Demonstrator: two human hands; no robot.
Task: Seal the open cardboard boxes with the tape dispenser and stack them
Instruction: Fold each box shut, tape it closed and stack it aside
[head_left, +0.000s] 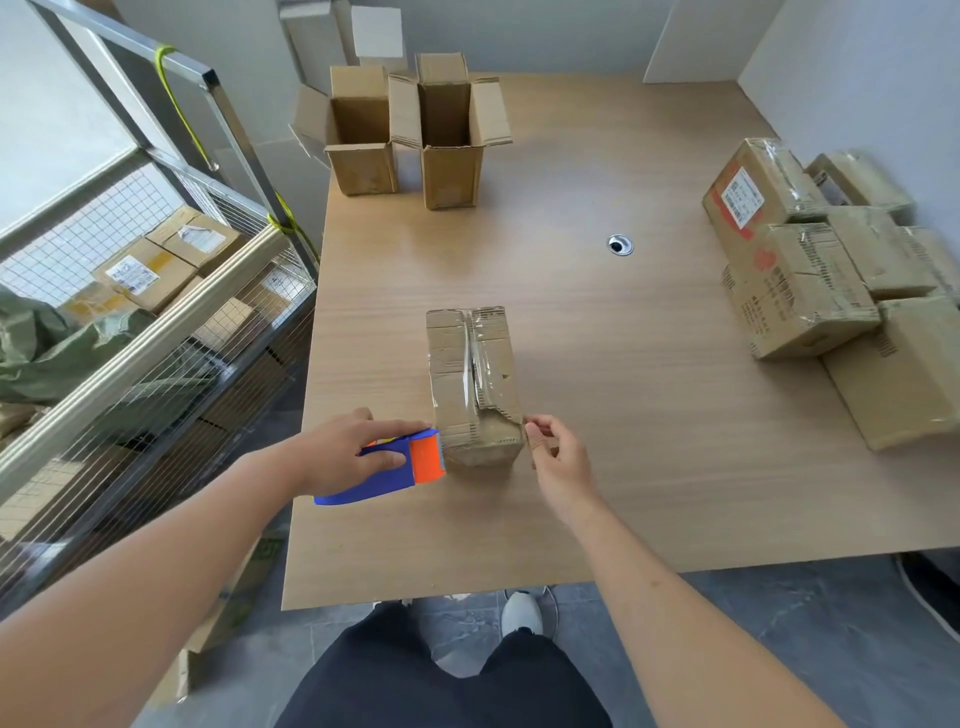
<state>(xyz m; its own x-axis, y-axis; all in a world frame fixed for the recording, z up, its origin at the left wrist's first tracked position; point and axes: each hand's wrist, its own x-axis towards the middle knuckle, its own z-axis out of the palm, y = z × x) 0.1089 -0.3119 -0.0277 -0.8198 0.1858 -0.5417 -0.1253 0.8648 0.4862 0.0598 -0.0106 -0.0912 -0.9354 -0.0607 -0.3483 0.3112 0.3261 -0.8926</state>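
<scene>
Closed cardboard box (474, 384) near the front edge of the wooden table (597, 493), bare tabletop around it. Left hand (345, 449) grips the blue-and-orange tape dispenser (395, 467), fingers curled over it, its orange end against the box's near left corner. Right hand (553, 457) pinches something at the near right corner, thumb and forefinger together. Clear glossy tape runs along the creased top seam. Two open boxes (405, 135) stand upright at the far edge, flaps raised; contents cannot be told. Taped boxes (831, 275) stacked at right.
</scene>
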